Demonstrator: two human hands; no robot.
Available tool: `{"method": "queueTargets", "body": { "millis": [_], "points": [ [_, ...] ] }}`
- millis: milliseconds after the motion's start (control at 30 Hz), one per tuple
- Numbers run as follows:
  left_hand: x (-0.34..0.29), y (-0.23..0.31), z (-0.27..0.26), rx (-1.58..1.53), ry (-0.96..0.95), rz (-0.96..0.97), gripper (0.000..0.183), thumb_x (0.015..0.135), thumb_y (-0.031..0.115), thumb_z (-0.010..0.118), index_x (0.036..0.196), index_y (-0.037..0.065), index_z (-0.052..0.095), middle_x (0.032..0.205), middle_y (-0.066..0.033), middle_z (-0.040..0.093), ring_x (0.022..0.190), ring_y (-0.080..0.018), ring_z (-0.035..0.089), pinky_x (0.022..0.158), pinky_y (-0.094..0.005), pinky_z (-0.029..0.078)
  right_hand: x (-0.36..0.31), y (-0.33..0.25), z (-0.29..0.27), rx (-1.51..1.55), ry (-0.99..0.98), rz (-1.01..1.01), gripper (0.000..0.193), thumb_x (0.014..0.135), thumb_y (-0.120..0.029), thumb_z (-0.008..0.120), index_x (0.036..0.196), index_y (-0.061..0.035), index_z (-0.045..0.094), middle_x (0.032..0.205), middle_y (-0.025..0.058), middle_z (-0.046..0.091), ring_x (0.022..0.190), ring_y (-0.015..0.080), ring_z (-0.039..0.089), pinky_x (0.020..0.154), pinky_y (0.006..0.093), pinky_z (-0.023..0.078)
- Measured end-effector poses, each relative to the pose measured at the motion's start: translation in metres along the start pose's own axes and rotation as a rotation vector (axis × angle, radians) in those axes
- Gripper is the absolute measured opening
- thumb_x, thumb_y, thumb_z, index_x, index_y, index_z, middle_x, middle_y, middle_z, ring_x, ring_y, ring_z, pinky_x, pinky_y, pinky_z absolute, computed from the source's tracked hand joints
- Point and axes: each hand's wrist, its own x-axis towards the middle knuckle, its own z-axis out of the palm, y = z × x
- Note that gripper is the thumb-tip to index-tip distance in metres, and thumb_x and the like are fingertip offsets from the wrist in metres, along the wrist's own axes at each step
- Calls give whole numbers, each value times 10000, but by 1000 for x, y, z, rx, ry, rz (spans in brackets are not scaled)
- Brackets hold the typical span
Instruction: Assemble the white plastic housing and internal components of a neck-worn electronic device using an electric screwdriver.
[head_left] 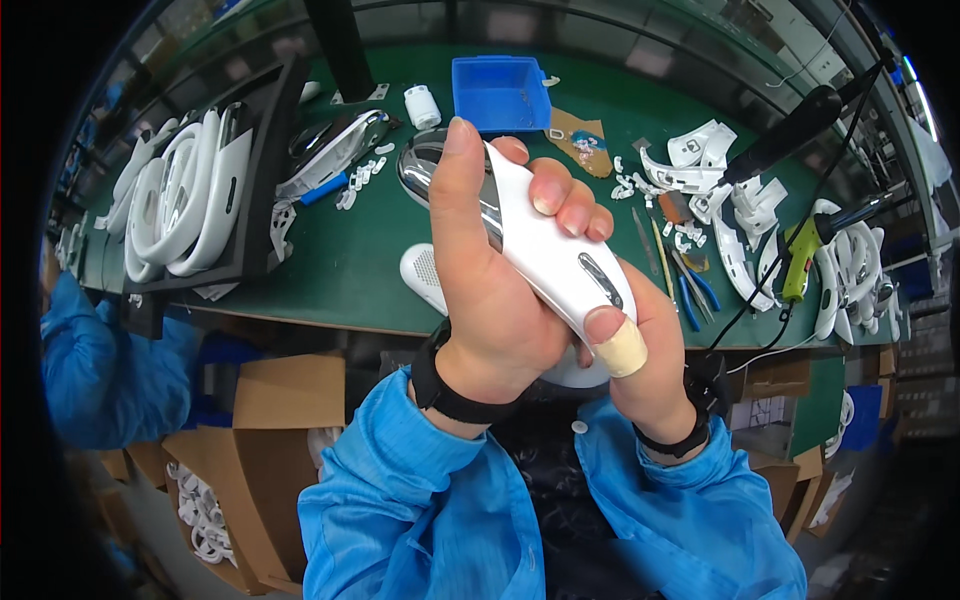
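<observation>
Both hands hold a white handheld device [540, 240] with a rounded, mirror-like silver head, tilted up to the left over the bench edge. A glossy dark oval inset shows on its side. My left hand [500, 310] wraps round its upper part, thumb along the silver side and fingertips curling over the far edge. My right hand [645, 350] closes on the lower end; its thumb, wrapped in beige tape, presses the white shell near the inset. A white perforated part [423, 277] lies on the bench, just left of my left hand.
A blue bin [500, 92] and a white bottle [422, 106] stand at the back of the green bench [370, 240]. On the right lie pliers [697, 290], white shells [690, 178] and a yellow-green tool [803, 255]. A black rack [262, 180] holds white housings. Another person's blue sleeve [115, 360] shows left.
</observation>
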Motion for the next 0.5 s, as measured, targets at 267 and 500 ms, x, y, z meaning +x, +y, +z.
{"method": "queueTargets", "body": {
  "millis": [267,500],
  "points": [
    [-11,28,-3,517,-188,-108,871,927,665,581,1489,28,389,1435,-196,507,1353,-338,486,1158,-477,363,5,-13,-26,294,-70,77,585,969,-525,623,1142,34,607,720,16,557,572,78,501,545,237,397],
    [1,123,-18,1181,-375,-205,1041,589,176,978,1461,16,433,1460,-138,520,1338,-241,514,1153,-411,362,6,-28,-59,447,-240,114,512,1004,-492,556,1020,16,615,585,43,511,495,106,454,478,264,357]
  ]
}}
